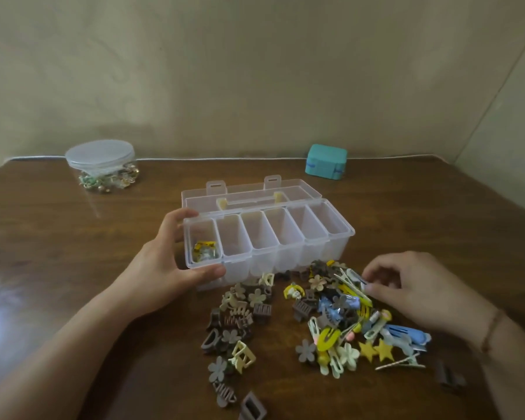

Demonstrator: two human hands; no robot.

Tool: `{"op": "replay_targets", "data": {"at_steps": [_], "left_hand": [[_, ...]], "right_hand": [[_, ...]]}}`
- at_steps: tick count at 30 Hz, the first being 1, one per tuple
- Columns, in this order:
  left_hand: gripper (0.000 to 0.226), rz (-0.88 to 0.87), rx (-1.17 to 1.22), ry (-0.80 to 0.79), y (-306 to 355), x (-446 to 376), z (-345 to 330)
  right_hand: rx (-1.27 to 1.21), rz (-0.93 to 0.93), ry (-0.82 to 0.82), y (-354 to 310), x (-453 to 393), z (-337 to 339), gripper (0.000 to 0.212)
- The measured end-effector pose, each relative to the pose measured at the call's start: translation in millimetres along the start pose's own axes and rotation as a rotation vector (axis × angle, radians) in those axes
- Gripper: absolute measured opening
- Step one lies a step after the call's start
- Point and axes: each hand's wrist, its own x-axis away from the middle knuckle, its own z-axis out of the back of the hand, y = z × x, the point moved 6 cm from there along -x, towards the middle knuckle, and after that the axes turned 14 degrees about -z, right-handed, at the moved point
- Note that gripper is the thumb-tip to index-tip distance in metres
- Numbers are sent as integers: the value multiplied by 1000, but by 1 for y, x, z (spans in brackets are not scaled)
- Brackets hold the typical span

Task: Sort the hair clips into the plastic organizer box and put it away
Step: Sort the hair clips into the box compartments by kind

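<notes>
Worktop (pixel 73 268) of dark brown wood runs back to a pale wall, with bare wood on the left and behind the box. A clear plastic organizer box (pixel 269 234) sits in the middle, its lid open and leaning back. Its long side runs left to right, with the right end a bit farther away. It has six slots in a row, and the leftmost slot holds a yellow clip (pixel 204 251). The left hand (pixel 167 262) holds the left end of the box, fingers on the far edge and thumb on the near side. A pile of hair clips (pixel 315 316) lies just in front of the box. The right hand (pixel 412 287) pinches a clip at the pile's right edge. A round jar (pixel 102 165) and a small teal box (pixel 326 161) stand near the wall, well apart.
</notes>
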Motion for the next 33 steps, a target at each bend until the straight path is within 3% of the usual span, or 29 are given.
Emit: {"op": "replay_targets", "data": {"at_steps": [3,6,11,18,22,28,33], "left_hand": [[94,-4,5,-17,-2,0,-2],[95,-7,23,-31,-6,-1,-2],[94,-30,22,-54,-8,-1,-2],[97,-24,5,-41,-14,0,-2],[98,-28,-2,-44,-15,-1,-2],[101,-26,-2,-46,-15,-2,-2],[104,-33,18,-51,-13,-1,-2]], "right_hand": [[35,5,7,3,2,15,10],[-138,96,-9,-12,7,39,10],[-397,365,77,-107,3,42,9],[-147,455,113,-177,-12,-23,7],[-158,487,83,-166,-3,-9,8],[-262,389,269,-87,8,50,6],[-46,104,64,-12,9,21,16]]}}
